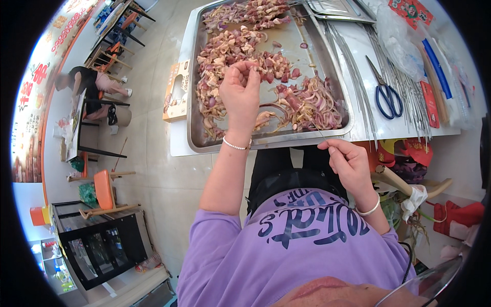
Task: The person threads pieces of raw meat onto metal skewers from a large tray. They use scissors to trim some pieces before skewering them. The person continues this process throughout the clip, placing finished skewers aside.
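My left hand (241, 84) hovers over the raw meat, its fingers curled and the thumb tip near the index finger. Whether a small piece is pinched there, I cannot tell. Between thumb and fingers, my right hand (345, 161) grips a thin metal skewer (320, 132) at the tray's near edge; the skewer's tip is hard to make out against the onions. Cut raw meat (226, 50) fills the left side of the steel tray (347, 111). Sliced onions (320, 99) mixed with meat lie at its near right. Loaded meat skewers (266, 13) rest at the far end.
Right of the tray lie loose metal skewers (355, 80), blue-handled scissors (388, 98) and a clear plastic bag (399, 46). A cardboard glove box (176, 92) stands against the tray's left side. Another person (90, 90) sits at a table across the tiled floor.
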`<state>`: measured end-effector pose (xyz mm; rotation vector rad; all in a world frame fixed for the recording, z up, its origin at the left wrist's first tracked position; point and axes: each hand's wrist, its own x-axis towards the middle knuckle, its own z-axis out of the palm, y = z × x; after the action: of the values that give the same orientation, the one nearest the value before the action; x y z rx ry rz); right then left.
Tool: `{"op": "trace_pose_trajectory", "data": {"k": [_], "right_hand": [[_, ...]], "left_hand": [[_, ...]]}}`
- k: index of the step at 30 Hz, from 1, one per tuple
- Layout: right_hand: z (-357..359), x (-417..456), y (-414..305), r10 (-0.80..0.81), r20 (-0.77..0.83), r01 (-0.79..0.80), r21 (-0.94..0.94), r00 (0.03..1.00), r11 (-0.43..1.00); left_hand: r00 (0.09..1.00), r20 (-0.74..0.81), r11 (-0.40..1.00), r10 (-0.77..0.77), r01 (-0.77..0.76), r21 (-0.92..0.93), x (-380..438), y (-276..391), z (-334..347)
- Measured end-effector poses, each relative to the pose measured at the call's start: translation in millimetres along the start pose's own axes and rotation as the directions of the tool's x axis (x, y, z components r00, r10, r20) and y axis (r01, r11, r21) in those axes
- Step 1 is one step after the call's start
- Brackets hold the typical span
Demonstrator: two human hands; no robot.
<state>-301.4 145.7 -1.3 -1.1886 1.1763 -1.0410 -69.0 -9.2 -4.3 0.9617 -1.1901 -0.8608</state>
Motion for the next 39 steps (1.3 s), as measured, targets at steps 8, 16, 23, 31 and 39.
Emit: {"op": "trace_pose_trajectory", "data": {"k": [8,16,23,31,39], "right_hand": [[15.4,0.5,0.5,-0.024,-0.022,0.026,0.102,0.999,0.994],[15.2,7.3,-0.3,-0.087,-0.035,0.090,0.085,0.996,0.992],[14.4,5.4,0.4,-0.051,-0.025,0.053,0.093,0.998,0.994],[15.8,1.0,1.6,-0.011,0.028,0.010,0.032,1.000,0.999],[28.2,0.7,11.6,-0.058,0.033,0.060,-0.054,0.998,0.997]], "left_hand": [[0.998,0.056,0.998,-0.005,0.002,0.060,-1.0,1.7,0.1],[0.972,0.134,0.968,-0.196,0.213,-0.135,-1.9,9.3,5.3],[0.839,0.286,0.734,-0.462,0.543,-0.408,3.5,3.6,-6.7],[0.831,0.354,0.668,-0.430,0.556,-0.494,-13.8,9.8,7.2],[0.828,0.184,0.501,-0.529,0.481,-0.719,-29.5,24.8,36.3]]}}
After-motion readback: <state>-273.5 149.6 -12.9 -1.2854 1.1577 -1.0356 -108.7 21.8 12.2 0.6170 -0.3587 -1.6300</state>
